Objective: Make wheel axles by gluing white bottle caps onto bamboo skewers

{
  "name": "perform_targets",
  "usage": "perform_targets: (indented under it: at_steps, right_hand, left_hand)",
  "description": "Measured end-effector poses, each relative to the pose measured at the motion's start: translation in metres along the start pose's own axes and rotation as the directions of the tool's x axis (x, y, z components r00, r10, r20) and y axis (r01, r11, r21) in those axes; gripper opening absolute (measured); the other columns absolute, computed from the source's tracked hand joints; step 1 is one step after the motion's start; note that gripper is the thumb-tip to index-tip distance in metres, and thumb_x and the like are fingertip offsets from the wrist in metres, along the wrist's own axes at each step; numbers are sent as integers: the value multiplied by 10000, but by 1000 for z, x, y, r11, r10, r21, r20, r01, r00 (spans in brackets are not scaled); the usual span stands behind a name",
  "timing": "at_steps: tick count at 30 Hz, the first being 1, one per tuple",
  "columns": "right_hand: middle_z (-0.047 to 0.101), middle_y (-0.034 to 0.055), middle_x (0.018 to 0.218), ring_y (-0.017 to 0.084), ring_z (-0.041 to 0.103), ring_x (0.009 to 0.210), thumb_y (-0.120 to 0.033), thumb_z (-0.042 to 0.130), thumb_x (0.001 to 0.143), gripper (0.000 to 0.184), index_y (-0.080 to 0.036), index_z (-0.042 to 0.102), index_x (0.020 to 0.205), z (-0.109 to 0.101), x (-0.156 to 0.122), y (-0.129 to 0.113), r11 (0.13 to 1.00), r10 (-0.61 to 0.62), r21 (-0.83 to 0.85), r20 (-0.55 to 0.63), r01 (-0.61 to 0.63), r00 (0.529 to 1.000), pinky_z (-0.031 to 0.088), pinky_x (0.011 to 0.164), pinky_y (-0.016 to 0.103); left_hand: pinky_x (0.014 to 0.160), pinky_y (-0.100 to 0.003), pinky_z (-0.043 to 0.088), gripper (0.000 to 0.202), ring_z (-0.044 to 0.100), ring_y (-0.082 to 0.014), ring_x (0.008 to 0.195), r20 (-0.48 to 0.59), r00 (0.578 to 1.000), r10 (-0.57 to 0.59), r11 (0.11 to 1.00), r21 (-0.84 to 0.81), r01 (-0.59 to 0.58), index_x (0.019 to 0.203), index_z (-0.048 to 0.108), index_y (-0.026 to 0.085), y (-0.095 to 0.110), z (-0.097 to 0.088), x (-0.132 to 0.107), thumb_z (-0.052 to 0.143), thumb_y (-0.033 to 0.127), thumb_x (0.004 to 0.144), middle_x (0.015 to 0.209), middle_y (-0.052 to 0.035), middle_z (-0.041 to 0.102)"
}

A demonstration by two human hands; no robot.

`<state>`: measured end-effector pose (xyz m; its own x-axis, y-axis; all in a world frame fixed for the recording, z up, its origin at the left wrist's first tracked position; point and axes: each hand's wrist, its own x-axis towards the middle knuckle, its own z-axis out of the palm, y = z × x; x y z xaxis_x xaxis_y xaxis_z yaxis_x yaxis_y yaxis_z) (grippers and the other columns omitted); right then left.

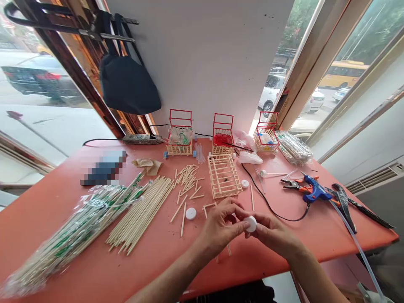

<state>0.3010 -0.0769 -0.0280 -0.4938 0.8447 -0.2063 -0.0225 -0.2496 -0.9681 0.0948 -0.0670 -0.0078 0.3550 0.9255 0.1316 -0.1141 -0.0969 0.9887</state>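
Observation:
Both hands meet over the front of the red table around a small round white cap (251, 224). My left hand (221, 225) pinches it with thumb and fingers from the left. From the right, my right hand (274, 235) grips its other side, thumb tip at the edge. Partly hidden under my left hand lies a thin frame of wooden sticks (206, 210). Just beyond the hands is a slatted wooden stick basket (223, 174). A second white cap (191, 213) lies left of my hands, and a third cap (245, 184) sits beside the basket.
Long wooden sticks (142, 210), a plastic-wrapped bundle (78, 227) and short cut sticks (187, 179) cover the left side. Several small stick carts (179, 145) with red handles stand along the wall. At right are a blue glue gun (317, 191) with its cord, and pliers (292, 185).

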Motion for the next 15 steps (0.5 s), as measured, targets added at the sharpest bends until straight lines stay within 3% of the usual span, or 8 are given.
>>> perform_targets:
  at_steps: [3, 6, 8, 10, 12, 15]
  right_hand:
    - [679, 32, 843, 175, 617, 824, -575, 731, 892, 465, -196, 777, 1158, -1, -2, -5, 998, -14, -57, 1, 14, 1000, 509, 848, 334]
    - [717, 72, 1033, 208, 662, 944, -482, 663, 968, 383, -227, 724, 1248, 4, -4, -17, 962, -110, -255, -48, 94, 993, 539, 902, 368]
    - [694, 86, 1162, 224, 661, 1044, -382, 628, 1000, 307, -259, 691, 1274, 10, -5, -26, 850, -276, -489, -92, 198, 957, 546, 940, 380]
    - [671, 82, 1183, 229, 651, 1085, -285, 616, 1001, 274, -281, 677, 1268, 16, -5, -34, 669, -429, -699, -87, 251, 899, 548, 962, 386]
    - [655, 77, 1185, 228, 644, 1099, -216, 608, 1000, 299, -297, 654, 1284, 22, -6, -39, 524, -494, -806, -23, 277, 869, 555, 966, 386]
    - [636, 78, 1177, 226, 638, 1093, -187, 592, 1015, 340, -302, 606, 1335, 27, -6, -40, 419, -524, -858, 39, 297, 851, 564, 949, 384]
  left_hand:
    - [653, -270, 498, 106, 623, -174, 821, -3, 1000, 9, 1000, 29, -9, 841, 818, 181, 0, 1, 0, 778, 276, 814, 979, -82, 661]
    - [730, -304, 546, 185, 658, -212, 922, -47, 999, -3, 1000, -28, 2, 952, 810, 195, -4, 0, 2, 784, 326, 824, 1045, -94, 681]
    - [786, -350, 579, 373, 679, -233, 955, -71, 994, -79, 984, -166, 66, 1119, 765, 201, -7, -2, 4, 814, 401, 808, 1081, -101, 697]
    - [837, -388, 590, 514, 697, -243, 973, -9, 982, -186, 925, -340, 172, 1217, 718, 200, -8, -4, 5, 832, 472, 797, 1092, -107, 718]
    - [884, -408, 580, 514, 711, -236, 956, 107, 964, -245, 840, -472, 266, 1177, 735, 186, -8, -5, 5, 847, 499, 785, 1069, -105, 745]
    - [915, -391, 562, 447, 718, -211, 920, 202, 939, -280, 756, -557, 345, 1074, 786, 171, -8, -7, 5, 901, 447, 742, 1013, -90, 772]
